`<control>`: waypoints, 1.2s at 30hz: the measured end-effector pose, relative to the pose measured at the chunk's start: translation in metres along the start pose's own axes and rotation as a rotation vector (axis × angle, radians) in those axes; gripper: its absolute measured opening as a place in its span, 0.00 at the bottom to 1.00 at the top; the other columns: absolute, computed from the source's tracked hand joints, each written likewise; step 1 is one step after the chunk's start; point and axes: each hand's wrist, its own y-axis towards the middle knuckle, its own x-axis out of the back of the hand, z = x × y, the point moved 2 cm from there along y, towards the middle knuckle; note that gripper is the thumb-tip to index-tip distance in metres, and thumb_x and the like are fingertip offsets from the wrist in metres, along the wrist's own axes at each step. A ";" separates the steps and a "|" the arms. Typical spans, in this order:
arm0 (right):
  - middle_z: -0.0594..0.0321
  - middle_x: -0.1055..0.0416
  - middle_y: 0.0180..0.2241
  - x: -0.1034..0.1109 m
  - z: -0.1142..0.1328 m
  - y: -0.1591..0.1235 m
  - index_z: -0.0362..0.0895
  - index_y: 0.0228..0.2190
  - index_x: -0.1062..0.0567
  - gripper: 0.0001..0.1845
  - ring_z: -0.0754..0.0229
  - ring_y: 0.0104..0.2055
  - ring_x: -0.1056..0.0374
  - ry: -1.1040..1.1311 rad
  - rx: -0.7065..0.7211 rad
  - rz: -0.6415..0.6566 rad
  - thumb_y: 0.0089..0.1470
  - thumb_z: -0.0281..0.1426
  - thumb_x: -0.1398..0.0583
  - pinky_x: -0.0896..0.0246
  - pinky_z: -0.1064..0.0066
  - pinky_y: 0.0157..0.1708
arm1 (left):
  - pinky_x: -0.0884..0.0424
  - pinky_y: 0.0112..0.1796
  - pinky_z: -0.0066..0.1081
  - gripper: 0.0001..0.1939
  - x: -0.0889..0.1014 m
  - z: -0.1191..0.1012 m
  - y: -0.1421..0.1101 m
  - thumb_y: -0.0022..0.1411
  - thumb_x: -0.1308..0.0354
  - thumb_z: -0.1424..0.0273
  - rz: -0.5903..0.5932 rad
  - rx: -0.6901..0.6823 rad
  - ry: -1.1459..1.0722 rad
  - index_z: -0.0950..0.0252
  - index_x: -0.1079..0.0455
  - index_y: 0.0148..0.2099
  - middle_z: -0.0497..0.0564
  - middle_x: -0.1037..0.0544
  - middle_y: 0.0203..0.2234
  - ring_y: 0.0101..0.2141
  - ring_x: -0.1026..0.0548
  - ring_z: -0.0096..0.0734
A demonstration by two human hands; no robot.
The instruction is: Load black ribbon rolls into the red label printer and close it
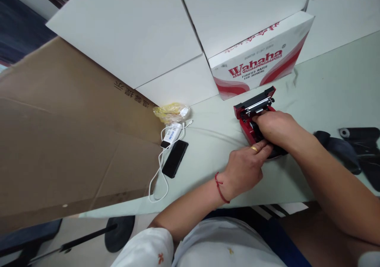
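Device (247, 130) right of the phone (175, 159): steady its near edge with left hand (245, 165); position right hand (274, 127) inside, clear of raised lid (257, 101); whether either hand pinches anything, cannot tell

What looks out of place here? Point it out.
The cable lies in untidy loops by the phone, a crumpled bag nearby. The red device stands open, but the right hand reaches inside. No spill or damage shows.
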 end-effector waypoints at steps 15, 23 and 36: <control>0.55 0.20 0.57 -0.009 -0.045 -0.070 0.49 0.51 0.15 0.23 0.48 0.53 0.21 0.166 0.428 -0.167 0.66 0.29 0.48 0.23 0.58 0.49 | 0.18 0.51 0.40 0.27 -0.001 0.004 0.001 0.61 0.48 0.85 -0.092 -0.043 -0.006 0.61 0.23 0.57 0.57 0.18 0.58 0.53 0.18 0.43; 0.64 0.24 0.62 -0.025 -0.051 -0.103 0.57 0.54 0.16 0.28 0.50 0.61 0.24 0.246 0.461 -0.128 0.64 0.24 0.48 0.24 0.56 0.57 | 0.27 0.60 0.45 0.26 0.055 0.055 0.026 0.66 0.48 0.80 -0.634 0.213 -0.243 0.58 0.29 0.63 0.57 0.21 0.60 0.57 0.23 0.42; 0.51 0.30 0.67 -0.028 -0.041 -0.092 0.46 0.63 0.23 0.37 0.45 0.62 0.26 0.101 0.409 -0.250 0.56 0.16 0.46 0.25 0.55 0.55 | 0.41 0.72 0.51 0.31 0.053 0.092 0.053 0.65 0.44 0.73 -0.354 0.118 -0.667 0.55 0.36 0.70 0.57 0.29 0.70 0.72 0.34 0.45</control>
